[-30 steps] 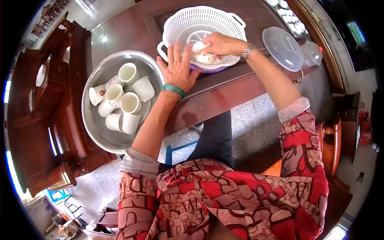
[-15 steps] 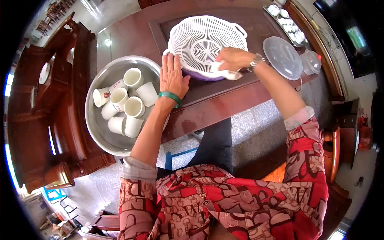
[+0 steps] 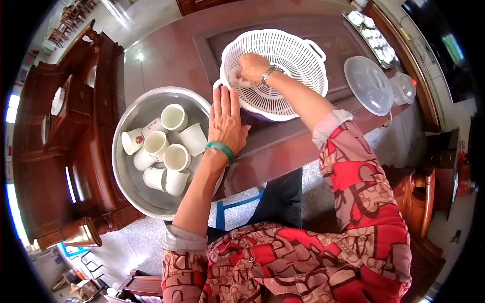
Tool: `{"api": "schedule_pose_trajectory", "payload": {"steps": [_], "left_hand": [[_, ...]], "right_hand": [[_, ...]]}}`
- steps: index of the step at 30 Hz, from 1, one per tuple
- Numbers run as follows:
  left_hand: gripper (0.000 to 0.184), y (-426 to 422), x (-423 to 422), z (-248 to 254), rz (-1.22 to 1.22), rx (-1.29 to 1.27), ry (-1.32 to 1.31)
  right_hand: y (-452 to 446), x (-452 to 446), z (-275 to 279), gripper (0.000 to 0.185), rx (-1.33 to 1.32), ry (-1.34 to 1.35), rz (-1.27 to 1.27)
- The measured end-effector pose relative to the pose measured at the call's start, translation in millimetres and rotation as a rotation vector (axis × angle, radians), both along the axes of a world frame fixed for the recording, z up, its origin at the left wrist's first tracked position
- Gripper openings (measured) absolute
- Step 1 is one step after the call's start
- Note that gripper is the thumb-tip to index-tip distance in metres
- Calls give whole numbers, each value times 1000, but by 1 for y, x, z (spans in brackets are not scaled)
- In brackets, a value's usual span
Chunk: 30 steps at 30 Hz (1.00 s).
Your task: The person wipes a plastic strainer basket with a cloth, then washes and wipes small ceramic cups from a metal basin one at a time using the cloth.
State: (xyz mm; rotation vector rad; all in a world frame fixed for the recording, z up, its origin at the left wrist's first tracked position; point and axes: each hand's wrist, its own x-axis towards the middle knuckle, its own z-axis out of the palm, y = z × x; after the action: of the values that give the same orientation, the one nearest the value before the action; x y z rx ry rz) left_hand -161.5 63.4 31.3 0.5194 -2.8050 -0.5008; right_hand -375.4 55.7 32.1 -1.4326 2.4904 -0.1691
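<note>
A white slotted plastic colander (image 3: 310,76) sits on the dark wooden table, and a strip of purple (image 3: 258,116) shows beneath its near edge. My right hand (image 3: 254,68), with a watch on the wrist, is inside it at the left wall. Its curled fingers press a crumpled white cloth (image 3: 237,79) against the slots. My left hand (image 3: 226,121), wearing a green bangle, lies with fingers stretched out at the colander's left handle, fingertips touching the rim. It grips nothing. Left of that hand stands a metal basin (image 3: 119,169) with several white cups (image 3: 156,144) in it.
To the right lie a clear round lid (image 3: 368,86) and a clear lidded container (image 3: 402,90) near the table edge. A tray of small white cups (image 3: 375,43) is at the far right. Wooden furniture (image 3: 88,131) stands at the left.
My right hand has carried the cloth from the colander's near right rim across to its inner left wall. The colander appears turned or tilted slightly. My left hand stays at the left handle.
</note>
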Motion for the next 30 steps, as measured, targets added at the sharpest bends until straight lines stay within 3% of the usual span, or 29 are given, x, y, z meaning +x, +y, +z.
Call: {"api": "schedule_pose_trajectory", "payload": {"steps": [2,4,6,7,8,10,13,14,15,18,19,20,22,25,30], "left_hand": [[94,0,1,0,-3,1,8],[96,-1,1,2,-13,-9,-7],[98,0,1,3,-11,-7,-26],[98,0,0,3,-7,-10,-21],[99,1,0,2,-5,-13,-16],[94,0,0,3,4,-8,-20],[95,-6,2,4,-34,8,-30],[96,-7,2,4,-55,22,-34],[97,-8,4,4,-75,39,-37],[96,-4,4,6,-68,12,-73],[96,-1,3,4,-51,-2,-83],[96,-2,3,2,-48,-5,-74],[97,-6,3,2,-64,-3,-60],[98,-10,1,4,-70,0,-64],[99,-6,-2,7,-81,-9,-69]], "right_hand": [[4,-17,-15,25,-161,183,-64],[19,-34,-11,22,-293,100,-204],[38,-41,13,17,-328,-416,-545],[32,-62,-3,19,-282,-458,-734],[26,-73,-25,19,-283,-457,-741],[13,-67,-39,20,-691,-692,-746],[-3,-17,-16,20,-727,-1127,-490],[-7,7,-8,17,-725,-1082,-516],[-3,13,-12,8,-638,-1001,-347],[19,15,-20,18,-351,-763,29],[37,14,5,21,-143,-788,93],[40,2,-12,15,-66,-923,112],[47,0,-1,17,46,-742,224],[37,10,-2,20,-147,-306,332],[5,2,-12,12,-144,-14,207]]}}
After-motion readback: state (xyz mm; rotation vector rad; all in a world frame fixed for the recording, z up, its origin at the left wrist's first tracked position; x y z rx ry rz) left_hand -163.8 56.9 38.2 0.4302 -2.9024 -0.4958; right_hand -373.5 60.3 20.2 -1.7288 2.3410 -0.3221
